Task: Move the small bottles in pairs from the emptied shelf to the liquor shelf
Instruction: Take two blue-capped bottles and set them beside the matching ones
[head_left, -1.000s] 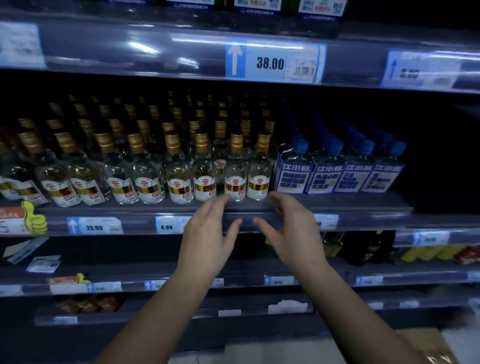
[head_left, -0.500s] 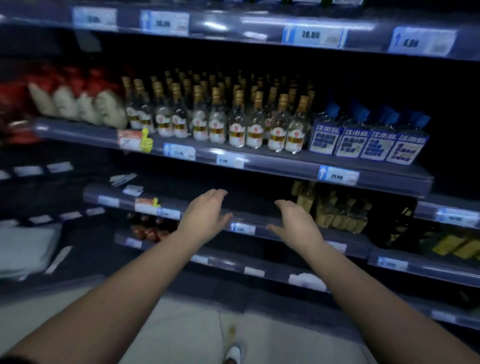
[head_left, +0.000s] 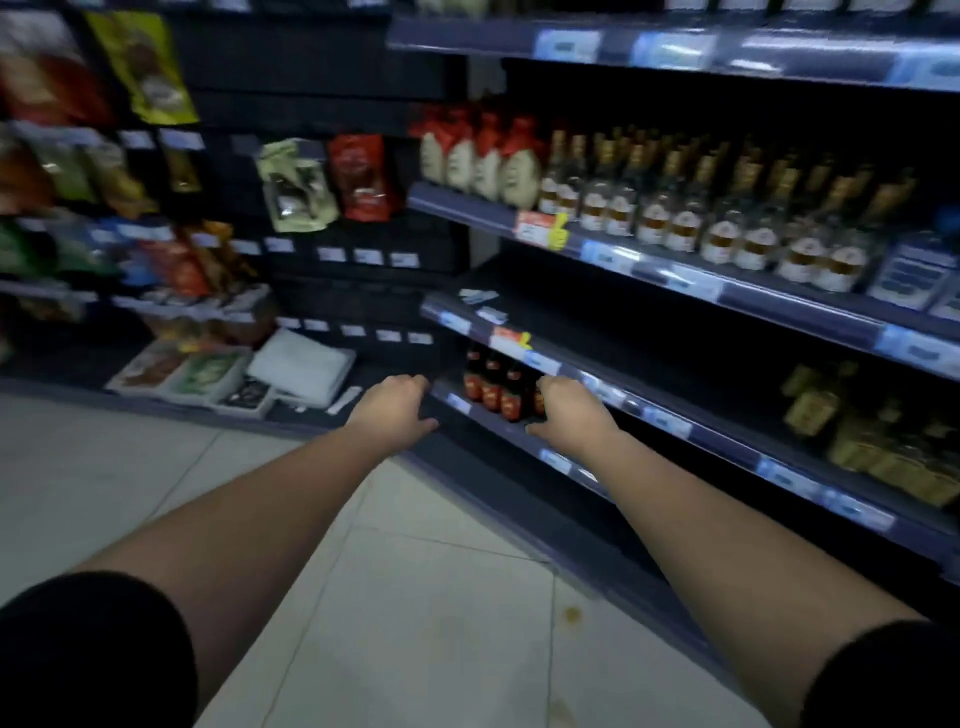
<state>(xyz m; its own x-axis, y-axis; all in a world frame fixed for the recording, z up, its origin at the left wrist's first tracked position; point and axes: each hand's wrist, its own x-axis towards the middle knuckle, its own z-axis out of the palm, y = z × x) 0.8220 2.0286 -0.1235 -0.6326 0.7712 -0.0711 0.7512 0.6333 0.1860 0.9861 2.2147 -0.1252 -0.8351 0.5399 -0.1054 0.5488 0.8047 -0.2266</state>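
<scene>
A person's left hand and right hand reach, both empty and with fingers loosely spread, toward a low shelf in a dim shop aisle, where a small cluster of dark bottles with red labels stands at the shelf's left end. The hands are apart, one to each side of the cluster; the left hovers just off the shelf's end, the right is close beside the nearest bottle, though motion blur leaves it unclear whether any fingertip touches glass. Neither hand is clamped on anything. Two tiers up, the liquor shelf is lined with rows of clear bottles with gold caps, running from white jars with red tops at its left to blue-labelled packs at its right edge; which of those bottles, if any, came from below cannot be told. The shelf between looks bare except for loose tags near its left end. Judged from this, the job is under way but not finished: several bottles stand below, and the likely next step is to take a pair, one in each hand, and lift them to the liquor shelf. Snack packets hang on the rack to the left, above a pale tiled floor.
</scene>
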